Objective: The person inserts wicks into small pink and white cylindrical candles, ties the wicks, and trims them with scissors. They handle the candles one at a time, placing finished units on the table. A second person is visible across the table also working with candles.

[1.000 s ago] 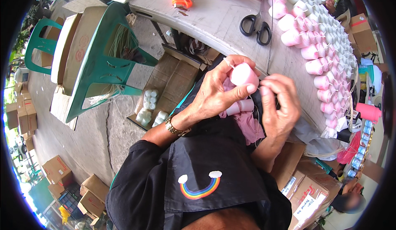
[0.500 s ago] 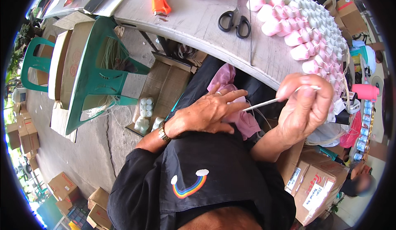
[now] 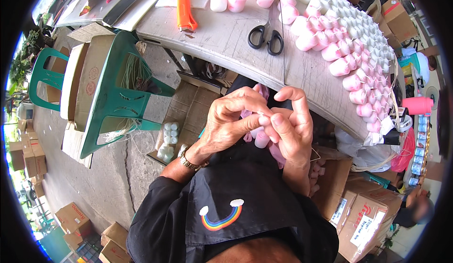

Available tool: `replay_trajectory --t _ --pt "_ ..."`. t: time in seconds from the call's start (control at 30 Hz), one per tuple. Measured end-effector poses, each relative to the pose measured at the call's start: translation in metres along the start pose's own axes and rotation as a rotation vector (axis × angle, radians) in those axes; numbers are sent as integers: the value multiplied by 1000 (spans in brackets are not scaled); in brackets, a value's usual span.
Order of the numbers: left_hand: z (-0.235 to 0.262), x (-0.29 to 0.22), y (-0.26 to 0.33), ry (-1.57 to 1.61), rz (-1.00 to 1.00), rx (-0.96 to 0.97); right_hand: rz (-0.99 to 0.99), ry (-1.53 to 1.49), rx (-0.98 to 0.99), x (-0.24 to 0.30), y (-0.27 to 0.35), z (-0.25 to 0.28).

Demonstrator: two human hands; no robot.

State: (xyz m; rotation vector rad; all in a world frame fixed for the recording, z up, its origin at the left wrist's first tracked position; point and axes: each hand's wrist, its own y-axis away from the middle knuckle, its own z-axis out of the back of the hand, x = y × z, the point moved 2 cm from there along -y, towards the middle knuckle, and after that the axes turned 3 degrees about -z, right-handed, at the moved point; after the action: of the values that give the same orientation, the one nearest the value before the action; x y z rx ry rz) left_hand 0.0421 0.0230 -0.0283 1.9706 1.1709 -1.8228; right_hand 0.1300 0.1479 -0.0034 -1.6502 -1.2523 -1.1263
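Observation:
My left hand (image 3: pixel 233 121) and my right hand (image 3: pixel 293 133) meet over my lap with their fingertips together. The left thumb and forefinger pinch at a small pale bit, too small to name. My right thumb presses in beside it, with its forefinger raised and curled. Just below the fingers, a pink candle (image 3: pixel 261 140) shows against pink cloth in my lap. Rows of pink candles (image 3: pixel 331 52) and white candles (image 3: pixel 351 15), with short wicks standing up, cover the right part of the table (image 3: pixel 212 41).
Black-handled scissors (image 3: pixel 265 40) and an orange cutter (image 3: pixel 185 10) lie on the table. A green chair (image 3: pixel 118 95) with cartons stands at the left. Beside my legs, an open carton (image 3: pixel 186 105) holds white candles (image 3: pixel 170 133). Another carton (image 3: pixel 363 216) stands at my right.
My right hand has come left and down to meet the left hand, which has risen and turned into a pinch. The pale cord stretched between them no longer shows.

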Motion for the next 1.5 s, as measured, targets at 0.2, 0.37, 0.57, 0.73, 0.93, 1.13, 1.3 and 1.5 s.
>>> replay_trajectory --t 0.2,0.37,0.57,0.73,0.93,1.13,1.3,1.5 --pt "1 -4 -8 46 -135 -129 86 28 -62 -11 6 -1" --pt "22 -20 -19 -124 -239 -191 75 -131 -16 -6 3 7" --pt "-2 -3 -19 146 52 19 35 -206 -68 -10 3 8" --pt "-2 -6 -25 -310 -189 65 76 29 -87 -8 5 14" --pt "-4 -12 -40 -629 -305 168 253 507 -285 -5 5 18" --pt "-1 -5 -115 -907 -473 200 287 560 -395 6 8 32" --pt "7 25 -204 -1525 -513 251 253 563 -358 14 12 33" --pt "3 48 -241 -1748 -433 454 319 519 -276 14 12 36"
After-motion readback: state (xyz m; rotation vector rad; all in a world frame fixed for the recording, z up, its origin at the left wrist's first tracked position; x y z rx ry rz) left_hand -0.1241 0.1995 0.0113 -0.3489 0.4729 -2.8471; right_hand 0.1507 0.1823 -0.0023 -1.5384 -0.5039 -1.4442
